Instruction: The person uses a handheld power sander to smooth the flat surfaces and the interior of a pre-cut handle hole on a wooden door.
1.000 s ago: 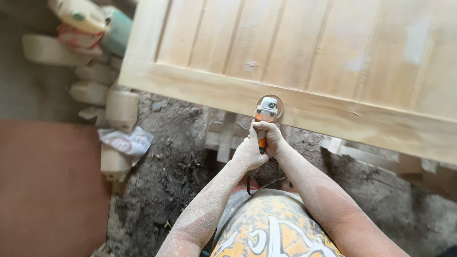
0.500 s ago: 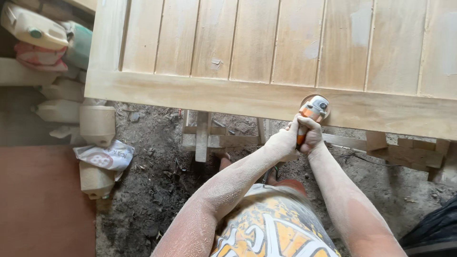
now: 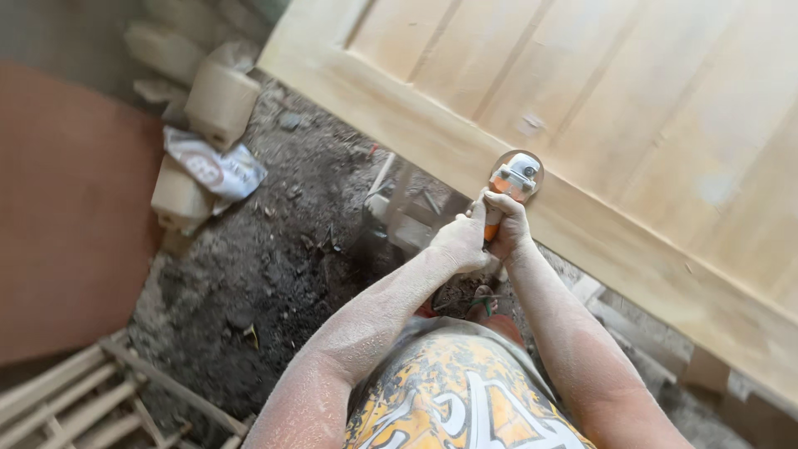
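An orange and grey angle grinder (image 3: 513,183) rests with its round sanding disc on the bottom rail of a pale wooden door (image 3: 632,108) that lies flat on supports. My left hand (image 3: 460,241) and my right hand (image 3: 507,229) are both wrapped around the grinder's orange handle, side by side. Both forearms are coated in pale sawdust. The door shows vertical planks inside a frame, with a few lighter filler patches.
Under the door lies dark dirt ground (image 3: 274,274) and a wooden trestle (image 3: 399,216). Pale plastic jugs (image 3: 220,100) and a crumpled white bag (image 3: 212,166) sit at the left beside a reddish-brown board (image 3: 66,208). A slatted wooden frame (image 3: 83,399) lies bottom left.
The grinder has slid left along the door's bottom rail, back from its reach to the right half a second ago. My head has tilted, so the door now runs diagonally.
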